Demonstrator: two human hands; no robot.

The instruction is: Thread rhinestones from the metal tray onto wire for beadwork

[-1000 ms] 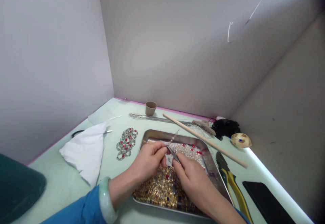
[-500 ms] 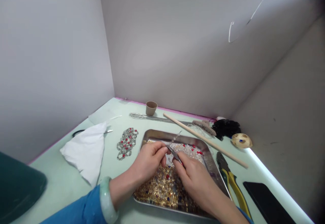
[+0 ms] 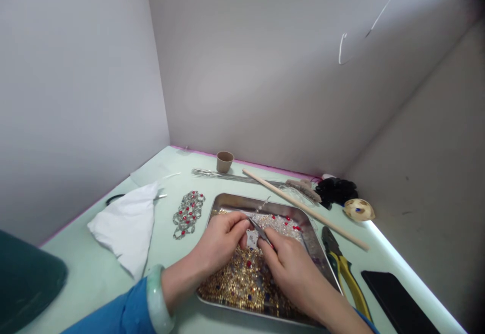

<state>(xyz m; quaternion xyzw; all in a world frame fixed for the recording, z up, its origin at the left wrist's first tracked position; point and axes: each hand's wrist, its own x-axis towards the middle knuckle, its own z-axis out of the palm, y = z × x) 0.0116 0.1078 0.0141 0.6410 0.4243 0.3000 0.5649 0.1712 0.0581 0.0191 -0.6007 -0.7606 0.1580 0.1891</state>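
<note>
Above a metal tray point(image 3: 231, 198) of beads, my two hands meet at the fingertips. My left hand point(image 3: 223, 235) is closed in a pinch on a beaded wire point(image 3: 262, 204), whose thin end sticks up behind the fingers; the pinched part is hidden. My right hand point(image 3: 290, 260) grips small pliers point(image 3: 258, 228), their narrow jaws touching the left fingertips. Gold beads point(image 3: 235, 283) fill the near part of the tray, with a few red and dark blue ones among them. Clear beads point(image 3: 280, 225) and some red ones lie at the far side.
Left of the tray lie a beaded wire mesh point(image 3: 188, 215) and a white cloth point(image 3: 127, 223). Behind stand a brown cup point(image 3: 225, 162), wires point(image 3: 220, 174) and a wooden stick point(image 3: 303, 206). Yellow-handled pliers point(image 3: 346, 273), a black phone-like slab point(image 3: 397, 298) and a shell-like dish point(image 3: 358, 209) are rightward.
The view has shifted very slightly. My hands keep almost the same pose, with the pliers' jaws still at the left fingertips.
</note>
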